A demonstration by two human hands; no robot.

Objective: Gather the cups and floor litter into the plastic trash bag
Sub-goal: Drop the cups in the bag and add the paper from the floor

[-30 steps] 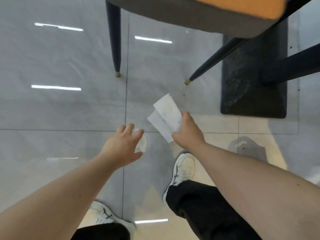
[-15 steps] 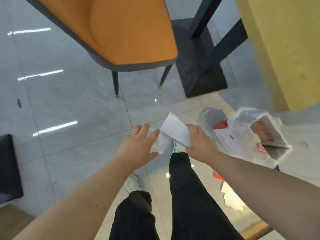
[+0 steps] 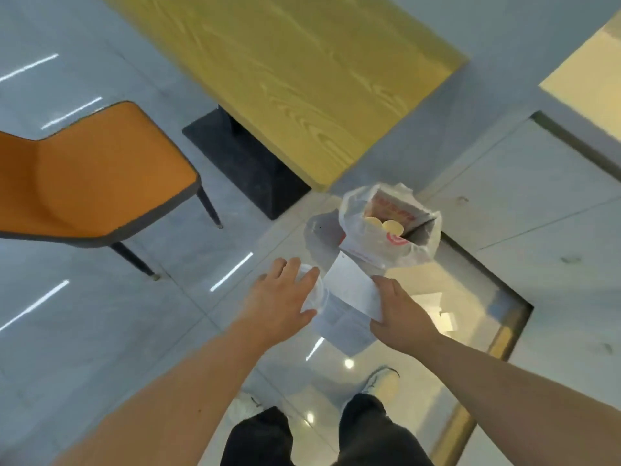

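Nearest us, our left hand (image 3: 279, 301) grips a clear plastic lid (image 3: 314, 292) and our right hand (image 3: 400, 317) pinches a white paper slip (image 3: 353, 287). Half a second ago the trash bag (image 3: 389, 227) sat off to the right; now it stands just beyond both hands, mouth open, cups inside, beside the yellow table (image 3: 295, 79). Dropping both in looks next.

Open floor (image 3: 524, 203) right of and beyond right hand (image 3: 400, 314). Just ahead of its grip: plastic trash bag (image 3: 356, 210), mouth open upward, two cups (image 3: 383, 225) inside. Yellow table (image 3: 295, 79) overhangs beyond bag; orange chair (image 3: 94, 169) well left of left hand (image 3: 279, 304).
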